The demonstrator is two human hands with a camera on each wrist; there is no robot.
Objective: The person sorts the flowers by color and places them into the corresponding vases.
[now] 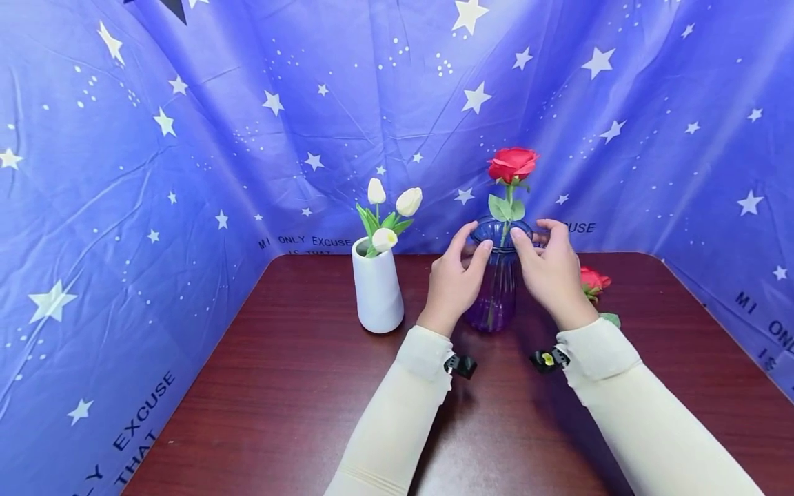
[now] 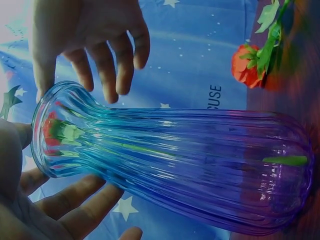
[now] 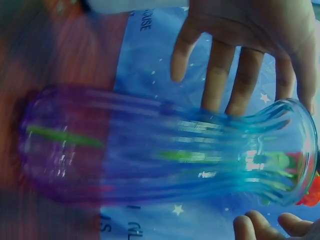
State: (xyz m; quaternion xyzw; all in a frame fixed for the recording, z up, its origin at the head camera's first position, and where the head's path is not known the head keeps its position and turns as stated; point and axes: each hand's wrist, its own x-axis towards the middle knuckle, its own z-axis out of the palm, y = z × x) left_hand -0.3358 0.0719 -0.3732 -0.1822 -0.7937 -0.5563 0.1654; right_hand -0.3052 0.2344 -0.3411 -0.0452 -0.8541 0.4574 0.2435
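Note:
A ribbed glass vase [image 1: 493,296], blue at the rim and purple at the base, stands upright on the table. One red rose [image 1: 512,165] stands in it, its green stem [image 2: 285,160] showing through the glass. My left hand [image 1: 455,279] is at the left of the vase neck, its fairly straight fingers [image 3: 217,75] reaching the glass and its thumb near the rim. On the other side my right hand [image 1: 552,272] has its thumb at the rim; its spread fingers [image 2: 103,65] look apart from the glass. Neither hand curls tightly round the vase.
To the left stands a white vase [image 1: 378,296] with white tulips [image 1: 408,202]. Another red rose [image 1: 594,279] lies on the table behind my right forearm. A blue starred cloth [image 1: 372,103] hangs round the brown table [image 1: 267,399] at the back and sides.

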